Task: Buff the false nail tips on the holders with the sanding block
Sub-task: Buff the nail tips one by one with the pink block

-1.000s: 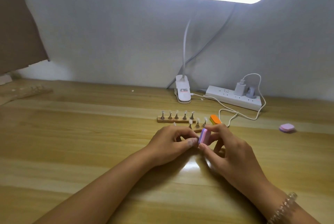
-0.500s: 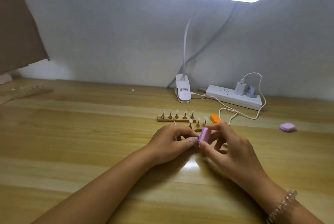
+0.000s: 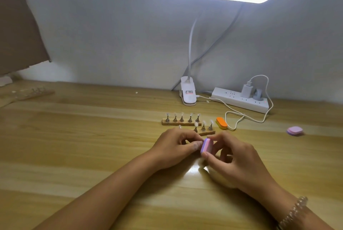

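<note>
– Pink-and-purple sanding block (image 3: 207, 145): right hand (image 3: 233, 157) pinches it by the edges, thumb below, forefinger on top, purple face turned toward the left hand (image 3: 176, 146).
– Left holding what?
– Can't tell. Fingers are curled, with thumb and forefinger tips together right at the purple face. Anything between them is hidden. My guess from the task: one nail tip on its holder, steadied for buffing.
– Rest of the tips?
– Two wooden strips mid-table, toward the back edge. Far strip (image 3: 181, 123) carries five holders. Near strip (image 3: 206, 133) shows three and sits just behind the hands. All upright, probably so each is easy to pick out.
– Spare blocks?
– Orange block (image 3: 221, 123) just beside the near strip's right end. Another pink block (image 3: 295, 130) lies well apart, toward the right edge.
– Any writing?
– Clip lamp (image 3: 188, 96) at the back edge has a label with red print, too small to read. Power strip (image 3: 239, 100) next to it has nothing legible.
</note>
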